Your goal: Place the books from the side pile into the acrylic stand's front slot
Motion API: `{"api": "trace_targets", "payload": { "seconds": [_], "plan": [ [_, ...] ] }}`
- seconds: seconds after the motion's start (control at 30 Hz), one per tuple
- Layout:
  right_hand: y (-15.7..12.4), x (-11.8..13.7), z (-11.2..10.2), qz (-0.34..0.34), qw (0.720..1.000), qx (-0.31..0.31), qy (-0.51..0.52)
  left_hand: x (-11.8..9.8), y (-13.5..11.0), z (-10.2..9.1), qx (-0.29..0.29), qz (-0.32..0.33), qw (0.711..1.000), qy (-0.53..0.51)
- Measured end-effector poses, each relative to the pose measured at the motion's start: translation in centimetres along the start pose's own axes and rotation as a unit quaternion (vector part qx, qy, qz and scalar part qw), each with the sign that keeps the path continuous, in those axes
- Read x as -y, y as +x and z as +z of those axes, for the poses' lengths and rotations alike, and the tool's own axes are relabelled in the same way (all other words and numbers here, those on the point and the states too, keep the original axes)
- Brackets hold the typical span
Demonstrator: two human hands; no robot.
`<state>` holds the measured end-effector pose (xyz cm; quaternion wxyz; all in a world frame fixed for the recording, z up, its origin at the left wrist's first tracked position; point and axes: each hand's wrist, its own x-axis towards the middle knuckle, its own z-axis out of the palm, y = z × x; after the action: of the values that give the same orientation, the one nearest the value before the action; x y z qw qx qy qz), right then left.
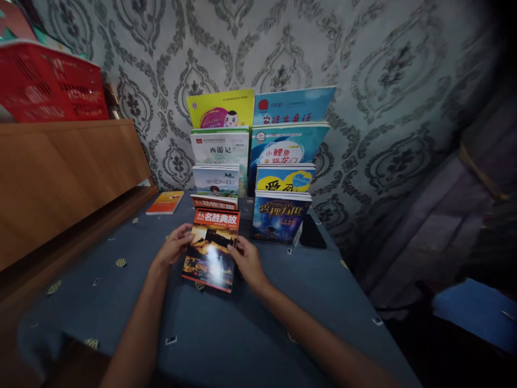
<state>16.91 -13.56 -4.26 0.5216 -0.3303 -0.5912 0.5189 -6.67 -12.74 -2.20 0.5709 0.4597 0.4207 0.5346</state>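
Between my two hands is a book point(210, 250) with a red-topped cover and a dark picture of a wall and towers; light glares off its lower half. My left hand point(177, 245) grips its left edge, and my right hand point(245, 260) grips the right edge with the thumb on the cover. Just behind it, a red book point(214, 202) shows only its top strip. Farther back in the left stack stand a landscape-covered book point(216, 183), a pale green-edged book point(220, 145) and a yellow book point(222, 105).
In the right stack stand a dark blue book point(280, 218), a blue-yellow book point(285, 179), a teal book point(291, 143) and a blue book point(293, 105). An orange book point(165, 203) lies flat at left. A black flat object point(312, 233) lies at right. A red basket point(52, 83) sits on wooden furniture point(72, 183).
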Motion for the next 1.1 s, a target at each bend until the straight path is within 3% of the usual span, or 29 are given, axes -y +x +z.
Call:
{"api": "trace_targets", "payload": {
  "seconds": [0.17, 0.37, 0.6, 0.73, 0.93, 1.1],
  "plan": [
    [3.5, 0.8, -1.1, -0.063, 0.997, -0.011, -0.048, -0.5, 2.5, 0.3, -0.037, 0.055, 0.998, 0.005],
    [7.5, 2.3, -2.0, -0.149, 0.975, -0.033, -0.160, -2.4, 6.4, 1.6, -0.074, 0.175, 0.982, -0.009],
    [9.5, 4.5, -2.5, -0.214, 0.941, -0.086, -0.246, -4.5, 8.6, 2.9, -0.082, 0.266, 0.960, -0.015],
    [9.6, 4.8, -2.8, -0.229, 0.933, -0.096, -0.261, -4.8, 8.8, 3.2, -0.076, 0.308, 0.948, 0.036],
    [9.9, 3.7, -3.0, -0.193, 0.919, -0.086, -0.334, -3.9, 9.3, 2.4, -0.108, 0.309, 0.939, 0.105],
    [10.2, 3.0, -2.8, -0.195, 0.887, -0.083, -0.410, -4.1, 9.5, 1.3, -0.123, 0.324, 0.906, 0.245]
  ]
}}
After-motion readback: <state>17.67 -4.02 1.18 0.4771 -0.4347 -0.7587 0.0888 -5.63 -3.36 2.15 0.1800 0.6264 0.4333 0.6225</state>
